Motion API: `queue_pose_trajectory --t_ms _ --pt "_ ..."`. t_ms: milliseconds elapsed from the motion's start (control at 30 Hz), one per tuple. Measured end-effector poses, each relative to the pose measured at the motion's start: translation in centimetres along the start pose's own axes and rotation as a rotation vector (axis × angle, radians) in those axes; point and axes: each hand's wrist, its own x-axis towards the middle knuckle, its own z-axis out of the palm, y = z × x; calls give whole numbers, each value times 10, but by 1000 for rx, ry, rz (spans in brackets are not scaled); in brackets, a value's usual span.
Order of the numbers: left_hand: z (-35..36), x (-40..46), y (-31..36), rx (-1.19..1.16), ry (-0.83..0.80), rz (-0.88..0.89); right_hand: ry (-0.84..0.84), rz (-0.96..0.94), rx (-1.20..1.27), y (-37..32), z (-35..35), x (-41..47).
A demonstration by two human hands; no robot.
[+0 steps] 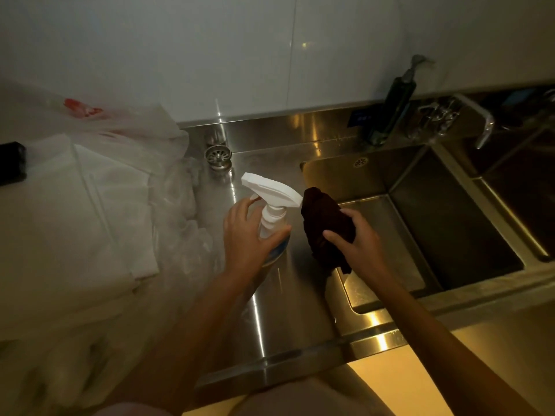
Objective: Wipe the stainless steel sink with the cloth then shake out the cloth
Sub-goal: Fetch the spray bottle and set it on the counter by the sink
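**Cloth Held Up to the Spray Before the Sink Is Wiped**

A spray bottle (271, 217) is held by the left hand (249, 235). The thumb is wrapped round the neck, and one finger is stretched up toward the white trigger. The bottle stands on the steel counter (270, 310), just left of the sink (420, 223). The nozzle is pointed right at the cloth (324, 223), and the two look to be touching or almost touching.

The cloth is gripped by the right hand (357, 238), with the fingers and thumb closed round it. It is held in the air over the left rim of the sink, not down in the bowl.

The step looks like wetting the cloth before wiping. To do it well, the cloth should be kept close in front of the nozzle so the spray is caught and not lost on the counter. A few short squeezes would likely be enough. The bottle should be kept steady so it is not tipped. Then the damp cloth can be pressed flat on the steel.

The cloth is very dark, maybe brown or black; the light is dim, so the color cannot be told for sure. It is bunched up into a soft lump, with a loose end hanging down below the hand. It looks floppy and should be opened out a bit so more of it is wetted.
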Motion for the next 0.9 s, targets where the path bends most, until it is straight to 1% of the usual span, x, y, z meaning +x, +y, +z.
queue_pose_trajectory --t_ms 300,533,700,900 --pt "5 3 -2 12 -52 -44 26 -15 -16 2 0 -3" --pt "2 2 5 -25 1 13 15 6 14 4 2 -2" --pt "2 3 2 -2 -28 24 -6 3 45 3 3 -4" --pt "1 4 3 -40 -48 12 38 17 32 -1 6 -3"
